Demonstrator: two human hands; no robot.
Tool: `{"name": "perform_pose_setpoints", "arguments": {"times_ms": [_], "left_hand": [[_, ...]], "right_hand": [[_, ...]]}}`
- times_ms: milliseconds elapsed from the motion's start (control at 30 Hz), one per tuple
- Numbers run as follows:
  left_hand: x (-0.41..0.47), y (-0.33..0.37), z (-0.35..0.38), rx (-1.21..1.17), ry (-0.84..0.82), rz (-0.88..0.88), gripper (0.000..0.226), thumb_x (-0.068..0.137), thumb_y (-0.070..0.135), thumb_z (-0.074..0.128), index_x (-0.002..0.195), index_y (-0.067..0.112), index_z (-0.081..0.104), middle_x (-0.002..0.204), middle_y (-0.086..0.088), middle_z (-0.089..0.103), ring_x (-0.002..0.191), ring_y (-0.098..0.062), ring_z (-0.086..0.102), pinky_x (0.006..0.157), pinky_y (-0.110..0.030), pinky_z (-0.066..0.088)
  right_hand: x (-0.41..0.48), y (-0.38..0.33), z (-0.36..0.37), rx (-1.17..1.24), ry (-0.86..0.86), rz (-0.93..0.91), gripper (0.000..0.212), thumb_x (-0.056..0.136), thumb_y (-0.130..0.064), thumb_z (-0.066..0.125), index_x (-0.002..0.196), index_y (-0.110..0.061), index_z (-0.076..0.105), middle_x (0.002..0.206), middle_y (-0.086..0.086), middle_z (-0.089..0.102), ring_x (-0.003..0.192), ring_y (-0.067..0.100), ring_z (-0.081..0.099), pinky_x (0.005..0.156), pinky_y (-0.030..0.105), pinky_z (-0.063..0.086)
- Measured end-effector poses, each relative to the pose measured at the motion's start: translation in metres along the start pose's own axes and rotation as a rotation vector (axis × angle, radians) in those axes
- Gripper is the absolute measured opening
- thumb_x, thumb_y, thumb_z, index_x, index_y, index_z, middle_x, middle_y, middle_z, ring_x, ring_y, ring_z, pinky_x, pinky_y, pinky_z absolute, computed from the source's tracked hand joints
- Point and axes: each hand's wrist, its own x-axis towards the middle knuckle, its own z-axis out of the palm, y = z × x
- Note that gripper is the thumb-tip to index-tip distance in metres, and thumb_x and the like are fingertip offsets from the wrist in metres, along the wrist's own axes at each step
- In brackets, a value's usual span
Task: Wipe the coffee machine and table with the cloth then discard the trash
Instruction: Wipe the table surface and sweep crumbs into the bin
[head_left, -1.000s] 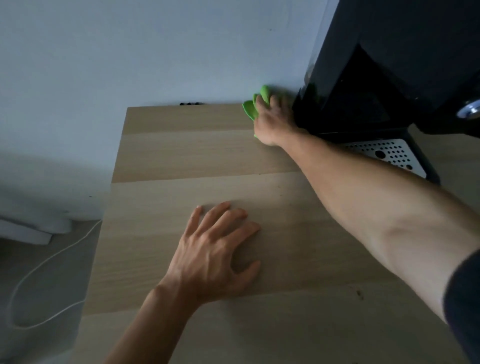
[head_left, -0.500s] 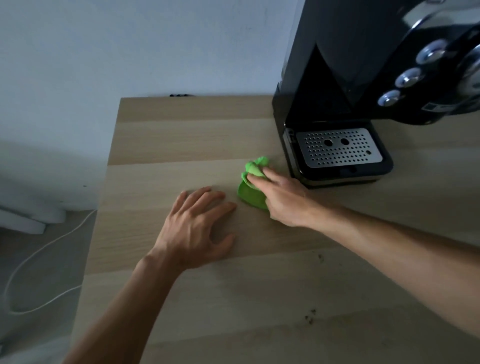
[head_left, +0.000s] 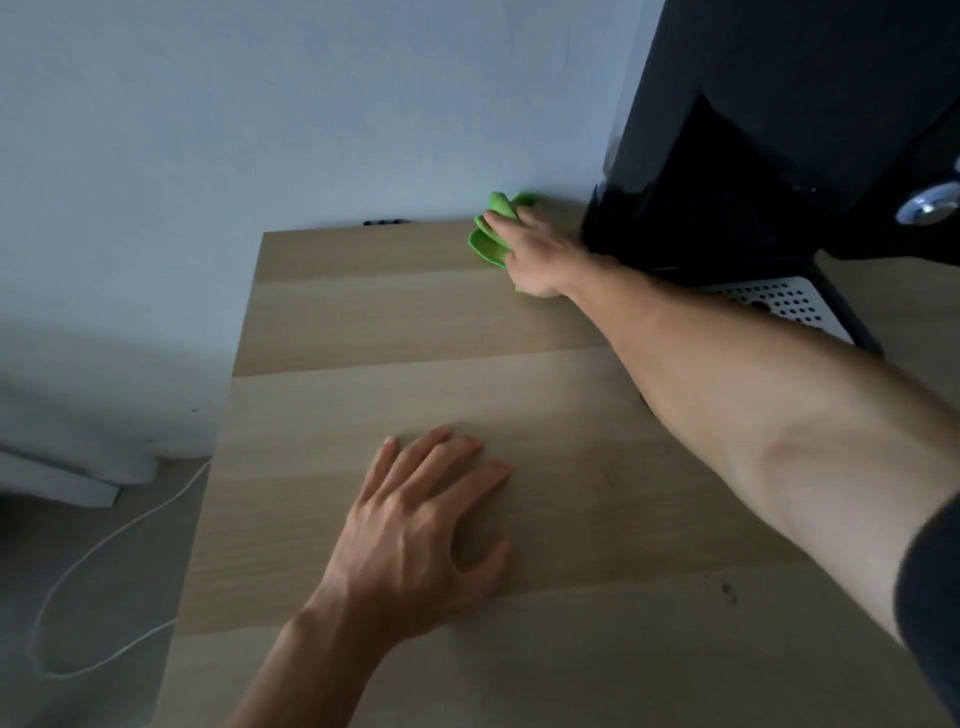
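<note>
Two hands are showing. Right hand (head_left: 535, 254) is reaching to the far back of the counter (head_left: 415, 322), fingers (head_left: 501, 221) lying close together and curving over a bunched green cloth (head_left: 488, 247), pressing it onto the wood. Cloth is sitting at the counter's rear edge, right against the wall (head_left: 260, 130) and just left of the black coffee machine (head_left: 753, 130). Machine's body is boxing the hand in on the right; the wrist is running just beside its base. Right forearm is crossing in front of the perforated drip tray (head_left: 789, 304), hiding part of it. Chrome knob (head_left: 930, 210) is showing at the right frame edge. Dark sleeve (head_left: 935, 597) is covering the upper arm at lower right.

Left hand (head_left: 415, 535) is resting palm-down mid-counter, its fingers spread flat, holding nothing, well apart from the cloth.

Few dark specks (head_left: 727, 590) are lying on the counter near the right elbow. Small black item (head_left: 382, 222) is poking over the rear edge, left of the cloth; too small to identify. White cable (head_left: 104, 551) is looping on the floor left of the counter, near a white base (head_left: 62, 478) along the wall.
</note>
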Motion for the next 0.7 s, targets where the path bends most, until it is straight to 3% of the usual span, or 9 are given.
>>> {"name": "perform_pose_setpoints", "arguments": {"times_ms": [167, 367, 467, 533, 633, 700], "left_hand": [[0.000, 0.000, -0.003, -0.008, -0.016, 0.014, 0.057, 0.072, 0.056, 0.060, 0.121, 0.028, 0.064, 0.129, -0.001, 0.059, 0.125, -0.025, 0.050, 0.101, -0.052, 0.040], [-0.001, 0.000, -0.011, -0.006, -0.062, 0.021, 0.058, 0.072, 0.055, 0.061, 0.121, 0.025, 0.064, 0.128, -0.003, 0.059, 0.123, -0.027, 0.051, 0.097, -0.051, 0.044], [-0.007, 0.000, -0.014, -0.002, -0.061, 0.017, 0.056, 0.073, 0.055, 0.061, 0.120, 0.024, 0.065, 0.126, -0.003, 0.061, 0.121, -0.027, 0.053, 0.098, -0.049, 0.044], [-0.014, 0.000, -0.015, 0.004, -0.051, 0.010, 0.055, 0.072, 0.054, 0.062, 0.118, 0.024, 0.066, 0.126, -0.003, 0.061, 0.121, -0.026, 0.053, 0.098, -0.046, 0.044], [-0.021, 0.000, -0.017, 0.010, -0.021, -0.009, 0.054, 0.072, 0.054, 0.062, 0.117, 0.025, 0.066, 0.126, -0.002, 0.061, 0.121, -0.026, 0.053, 0.102, -0.040, 0.040], [-0.024, 0.001, -0.018, 0.003, 0.003, -0.017, 0.053, 0.073, 0.052, 0.063, 0.117, 0.024, 0.067, 0.125, -0.002, 0.061, 0.121, -0.025, 0.052, 0.104, -0.037, 0.036]], "right_hand": [[-0.034, -0.002, 0.006, -0.066, -0.053, -0.010, 0.063, 0.093, -0.014, 0.036, 0.147, -0.034, 0.013, 0.158, 0.000, 0.000, 0.144, 0.029, -0.003, 0.115, 0.052, -0.001], [-0.127, -0.019, 0.030, -0.111, 0.003, 0.058, 0.070, 0.088, -0.019, 0.045, 0.148, -0.031, 0.010, 0.157, 0.007, 0.005, 0.142, 0.038, 0.000, 0.111, 0.056, 0.004], [-0.193, -0.036, 0.033, -0.097, -0.028, 0.024, 0.074, 0.085, -0.012, 0.047, 0.149, -0.024, 0.011, 0.156, 0.008, 0.007, 0.142, 0.037, 0.002, 0.112, 0.058, 0.009], [-0.217, -0.042, 0.026, 0.047, -0.004, -0.038, 0.069, 0.084, -0.003, 0.047, 0.147, -0.016, 0.023, 0.154, 0.013, 0.017, 0.141, 0.036, 0.013, 0.114, 0.049, 0.018], [-0.184, -0.044, -0.003, 0.242, 0.091, -0.006, 0.062, 0.086, 0.001, 0.045, 0.144, -0.015, 0.031, 0.153, 0.011, 0.024, 0.137, 0.027, 0.029, 0.106, 0.022, 0.021], [-0.128, -0.040, -0.014, 0.197, 0.111, 0.033, 0.061, 0.088, -0.004, 0.044, 0.145, -0.017, 0.029, 0.153, 0.009, 0.022, 0.136, 0.026, 0.029, 0.103, 0.022, 0.026]]}}
